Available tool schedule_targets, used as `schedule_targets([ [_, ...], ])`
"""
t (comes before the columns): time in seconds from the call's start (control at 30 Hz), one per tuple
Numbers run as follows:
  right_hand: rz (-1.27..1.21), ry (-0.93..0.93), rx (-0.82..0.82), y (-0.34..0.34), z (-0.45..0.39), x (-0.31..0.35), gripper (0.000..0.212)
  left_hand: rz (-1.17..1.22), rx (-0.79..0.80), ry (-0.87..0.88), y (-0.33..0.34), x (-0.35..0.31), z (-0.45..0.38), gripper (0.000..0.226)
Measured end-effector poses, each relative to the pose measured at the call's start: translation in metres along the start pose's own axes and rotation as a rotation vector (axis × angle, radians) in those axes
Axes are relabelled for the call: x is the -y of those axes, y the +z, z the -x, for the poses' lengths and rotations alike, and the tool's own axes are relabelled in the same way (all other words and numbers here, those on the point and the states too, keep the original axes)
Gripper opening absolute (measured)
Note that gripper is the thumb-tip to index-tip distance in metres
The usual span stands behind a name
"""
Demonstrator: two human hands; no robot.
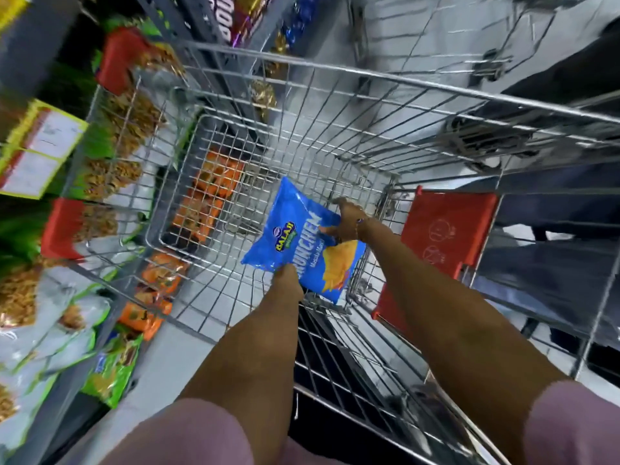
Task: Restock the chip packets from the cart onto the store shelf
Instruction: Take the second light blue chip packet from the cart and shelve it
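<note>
Both arms reach down into the wire cart (335, 135), and between them is a blue chip packet (303, 238), held low inside the basket near its back wall. The left hand (288, 280) pinches the packet's near edge, though most of that hand is tucked under the bag, so I can only say it seems clenched on it. The right hand (345, 221) grasps the far right edge, its fingers (327, 229) lying across the blue face. The rest of the basket floor looks bare wire. A red child-seat flap (446, 229) hangs at the cart's handle end, to the right. On the left stands the store shelf (47, 229), crowded with green and orange snack bags; it is badly blurred.
</note>
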State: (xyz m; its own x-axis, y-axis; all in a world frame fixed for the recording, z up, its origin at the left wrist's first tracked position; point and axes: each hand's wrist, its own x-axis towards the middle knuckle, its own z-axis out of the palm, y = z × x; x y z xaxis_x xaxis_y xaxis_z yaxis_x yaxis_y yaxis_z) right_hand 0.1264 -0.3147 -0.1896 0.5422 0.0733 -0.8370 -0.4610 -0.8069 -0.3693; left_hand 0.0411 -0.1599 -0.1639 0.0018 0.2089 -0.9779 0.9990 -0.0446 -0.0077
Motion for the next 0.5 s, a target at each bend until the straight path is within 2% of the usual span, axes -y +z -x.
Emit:
schedule_targets([
  [0.1,-0.086,0.004,0.089,0.0,-0.011,-0.006,0.087,0.259,-0.076,-0.032,0.012,0.004,-0.037,0.042],
  [0.23,-0.16,0.021,0.135,0.0,-0.023,-0.009,0.078,0.557,-0.124,0.073,0.011,0.002,-0.03,0.044],
  [0.37,-0.163,0.024,0.149,0.002,-0.032,-0.013,0.072,0.544,-0.197,0.148,0.01,0.011,-0.033,0.053],
  [0.5,-0.177,-0.003,0.06,0.001,-0.034,-0.019,0.062,0.488,-0.278,0.203,0.009,0.011,-0.033,0.047],
])
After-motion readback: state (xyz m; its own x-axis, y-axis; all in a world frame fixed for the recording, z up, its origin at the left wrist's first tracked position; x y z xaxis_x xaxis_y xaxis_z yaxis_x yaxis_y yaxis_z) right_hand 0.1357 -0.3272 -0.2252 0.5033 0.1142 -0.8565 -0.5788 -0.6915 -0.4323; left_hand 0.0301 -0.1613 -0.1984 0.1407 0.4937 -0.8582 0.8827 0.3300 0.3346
